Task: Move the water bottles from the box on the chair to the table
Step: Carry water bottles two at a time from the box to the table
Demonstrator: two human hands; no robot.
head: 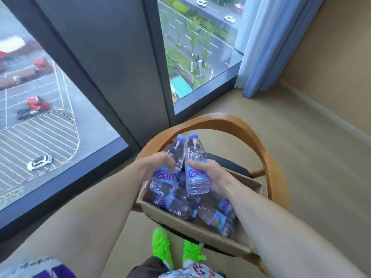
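A cardboard box (192,230) sits on a wooden chair (267,155) with a curved backrest. Several clear water bottles (180,206) with blue caps and blue labels lie inside it. My left hand (158,163) grips one bottle (166,177) around its label, held above the box with the cap pointing away. My right hand (212,173) grips a second bottle (196,167) the same way, close beside the first. The table is not in view.
A floor-to-ceiling window (60,117) with a dark frame stands right behind the chair. A blue curtain (267,47) hangs at the right. Beige carpet (301,157) spreads to the right of the chair. My green shoes (174,249) are just in front of the box.
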